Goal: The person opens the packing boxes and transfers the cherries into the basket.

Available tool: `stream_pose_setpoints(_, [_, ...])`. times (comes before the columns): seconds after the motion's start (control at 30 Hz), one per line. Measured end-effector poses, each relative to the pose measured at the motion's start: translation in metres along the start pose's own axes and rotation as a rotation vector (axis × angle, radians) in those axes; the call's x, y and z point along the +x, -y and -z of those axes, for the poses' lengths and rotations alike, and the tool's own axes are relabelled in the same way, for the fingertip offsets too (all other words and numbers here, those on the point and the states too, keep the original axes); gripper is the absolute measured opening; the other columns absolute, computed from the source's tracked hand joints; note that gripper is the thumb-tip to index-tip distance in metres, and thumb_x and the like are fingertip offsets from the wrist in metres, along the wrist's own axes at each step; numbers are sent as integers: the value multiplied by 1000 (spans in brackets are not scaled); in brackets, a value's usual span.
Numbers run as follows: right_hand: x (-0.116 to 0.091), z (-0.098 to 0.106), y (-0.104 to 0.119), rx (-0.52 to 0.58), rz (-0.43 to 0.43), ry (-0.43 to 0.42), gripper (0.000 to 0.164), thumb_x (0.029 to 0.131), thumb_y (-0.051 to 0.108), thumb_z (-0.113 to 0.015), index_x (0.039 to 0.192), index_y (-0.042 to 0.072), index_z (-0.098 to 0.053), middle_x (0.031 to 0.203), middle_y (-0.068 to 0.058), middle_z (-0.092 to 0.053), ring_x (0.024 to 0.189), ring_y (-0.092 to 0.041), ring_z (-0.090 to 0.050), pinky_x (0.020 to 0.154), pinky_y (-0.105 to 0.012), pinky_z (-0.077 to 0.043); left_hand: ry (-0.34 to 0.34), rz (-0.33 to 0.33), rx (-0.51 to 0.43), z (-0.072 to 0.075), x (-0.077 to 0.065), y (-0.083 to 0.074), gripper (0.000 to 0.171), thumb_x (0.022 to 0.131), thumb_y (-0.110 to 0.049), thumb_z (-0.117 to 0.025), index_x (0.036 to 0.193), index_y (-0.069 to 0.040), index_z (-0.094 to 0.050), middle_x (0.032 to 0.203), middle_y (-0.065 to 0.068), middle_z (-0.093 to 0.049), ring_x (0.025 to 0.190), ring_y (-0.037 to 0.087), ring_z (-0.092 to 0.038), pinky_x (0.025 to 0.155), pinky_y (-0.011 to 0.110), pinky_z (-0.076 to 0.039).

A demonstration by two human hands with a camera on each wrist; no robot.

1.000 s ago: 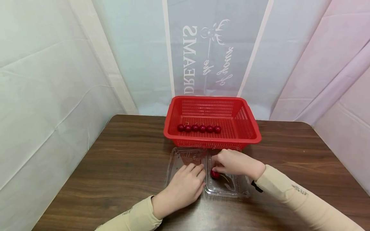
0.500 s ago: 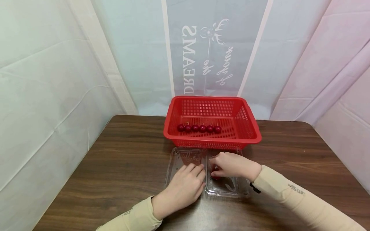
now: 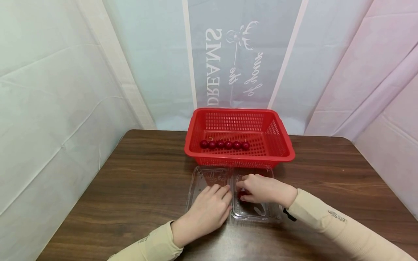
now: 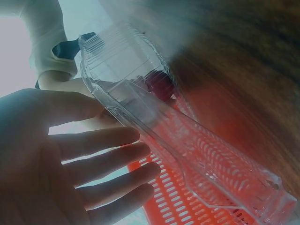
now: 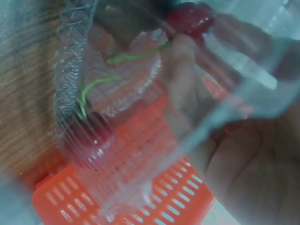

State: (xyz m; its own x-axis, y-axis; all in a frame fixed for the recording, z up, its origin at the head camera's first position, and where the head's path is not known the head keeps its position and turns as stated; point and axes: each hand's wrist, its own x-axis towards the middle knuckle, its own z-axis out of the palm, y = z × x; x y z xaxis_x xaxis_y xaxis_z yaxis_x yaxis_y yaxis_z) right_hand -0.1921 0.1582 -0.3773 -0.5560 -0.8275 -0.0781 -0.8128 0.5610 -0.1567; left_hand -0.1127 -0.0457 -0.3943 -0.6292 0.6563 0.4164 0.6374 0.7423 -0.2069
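In the head view, my left hand (image 3: 210, 208) rests on the left half and middle fold of an opened clear plastic clamshell box (image 3: 251, 218). In the left wrist view its fingers lie nearly straight along the box's edge. My right hand (image 3: 261, 188) reaches down into the right half, fingers bent. Between its thumb and fingers it pinches a shiny red cherry (image 5: 190, 19) with a green stem, mostly covered in the head view (image 3: 242, 195). Another cherry (image 5: 91, 138) with a curved stem lies in the same half, seen through the ribbed wall in the right wrist view.
Right behind the box stands a red perforated basket (image 3: 240, 158). A row of several cherries (image 3: 228, 145) lies on its floor. All of it is on a dark wood table (image 3: 140, 174), with a printed cloth (image 3: 241, 72) hanging behind.
My right hand has shifted slightly left and closer around the cherry, whose stem was visible at first and is now hidden in the head view. The left hand and basket have stayed in place.
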Motion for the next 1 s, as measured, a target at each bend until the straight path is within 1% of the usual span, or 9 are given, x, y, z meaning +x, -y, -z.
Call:
stream_pose_setpoints(0.17, [-2,2,2,-19,-4,10,12,80,16,-72,90,14,-66,84,-1,-63,67,-5,-56,58,-23,-48,-12,1,0,0,0,0,28,85,-35,-62,102,-14,-67,114,1,-66,95,16,-59,72,29,-46])
stream_pose_setpoints(0.3, [-3,4,4,0,-9,14,11,79,13,-71,89,14,-65,84,-1,-63,67,-5,-57,58,-24,-48,-13,1,0,1,1,0,28,85,-35,-62,102,-14,-67,114,1,-66,95,16,-59,72,29,-46])
stream_pose_setpoints(0.43, [-4,3,5,11,-10,27,15,80,13,-71,94,12,-66,85,-1,-63,67,-5,-56,58,-24,-48,-5,1,-2,1,0,0,28,85,-35,-62,103,-14,-67,114,1,-66,95,16,-59,72,29,-46])
stream_pose_setpoints(0.6, [-4,2,6,-4,1,31,21,79,12,-71,99,9,-67,89,-3,-64,69,-5,-57,59,-24,-48,4,2,-4,1,0,-1,28,86,-35,-61,103,-14,-67,115,1,-66,96,16,-59,72,28,-46])
stream_pose_setpoints(0.8, [-5,2,6,2,0,38,24,78,17,-74,100,10,-67,92,-3,-65,71,-4,-57,61,-24,-49,8,2,-5,0,0,0,28,86,-35,-61,103,-14,-67,115,1,-66,96,16,-59,72,28,-46])
stream_pose_setpoints(1.0, [-5,1,6,-5,-3,36,28,75,21,-79,98,11,-66,90,0,-64,72,-3,-56,62,-24,-50,9,3,-8,0,0,0,28,86,-35,-62,102,-14,-67,115,1,-66,96,16,-58,72,28,-46])
